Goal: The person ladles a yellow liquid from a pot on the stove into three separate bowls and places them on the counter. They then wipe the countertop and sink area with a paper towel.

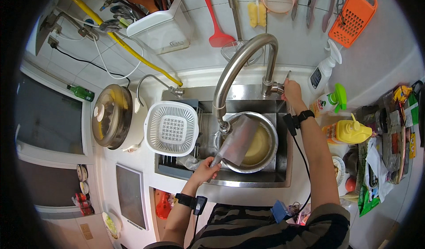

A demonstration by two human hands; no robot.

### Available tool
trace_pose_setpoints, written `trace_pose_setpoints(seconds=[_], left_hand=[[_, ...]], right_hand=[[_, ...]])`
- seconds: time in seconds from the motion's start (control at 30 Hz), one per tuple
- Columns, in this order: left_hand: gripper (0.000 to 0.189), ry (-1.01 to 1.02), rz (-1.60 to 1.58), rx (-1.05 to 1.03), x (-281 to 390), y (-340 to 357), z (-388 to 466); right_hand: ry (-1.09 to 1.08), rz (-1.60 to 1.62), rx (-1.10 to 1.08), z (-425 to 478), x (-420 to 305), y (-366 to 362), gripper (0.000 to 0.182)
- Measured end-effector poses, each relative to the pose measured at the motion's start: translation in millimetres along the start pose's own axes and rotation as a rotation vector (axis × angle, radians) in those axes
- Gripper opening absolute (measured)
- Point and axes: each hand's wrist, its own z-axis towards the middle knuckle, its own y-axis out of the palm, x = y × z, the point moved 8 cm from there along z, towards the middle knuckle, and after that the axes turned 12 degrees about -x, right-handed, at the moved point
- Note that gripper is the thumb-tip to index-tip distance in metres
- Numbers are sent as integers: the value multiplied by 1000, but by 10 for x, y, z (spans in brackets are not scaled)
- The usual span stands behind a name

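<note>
My left hand [205,170] grips the handle of a cleaver [239,139], whose broad blade lies under the faucet spout [225,127], over a round metal basin [273,151]. The basin stands in the steel sink [282,169] and holds something pale yellow, partly hidden by the blade. Whether water is running cannot be told. At the faucet's base, my right hand [293,91] has its fingers around the faucet lever [287,78]. A white plastic colander [171,128] sits on a rack over the sink's left side, with nothing in it.
A lidded pot [113,116] stands left of the sink. Spray bottles [323,70] and a yellow jug [347,131] stand at the right, near packets. A cutting board [130,196] lies at lower left. Utensils and an orange grater [353,16] hang on the tiled wall.
</note>
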Motion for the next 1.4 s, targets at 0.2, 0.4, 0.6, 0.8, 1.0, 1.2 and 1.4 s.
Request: trace_pose_setpoints(seconds=[0.2, 0.4, 0.6, 0.8, 1.0, 1.2, 1.4], left_hand=[[19, 13, 99, 1, 35, -121, 127], [16, 36, 280, 55, 272, -122, 167], [21, 25, 74, 78, 22, -145, 212], [19, -94, 11, 43, -150, -127, 144], [21, -115, -8, -2, -8, -30, -186], [20, -122, -46, -33, -145, -8, -285], [40, 274, 347, -29, 256, -31, -428]], right_hand=[[-27, -39, 36, -890, -111, 553, 35], [-184, -123, -241, -1561, -528, 2023, 63], [-299, -288, -190, -1796, -795, 2455, 66], [-445, -350, -468, -2294, -849, 2658, 65], [-151, -291, -468, -1808, -162, 2619, 64], [-50, -291, -428, -1676, 155, 2317, 65], [64, -155, -436, -1795, 625, 1877, 56]])
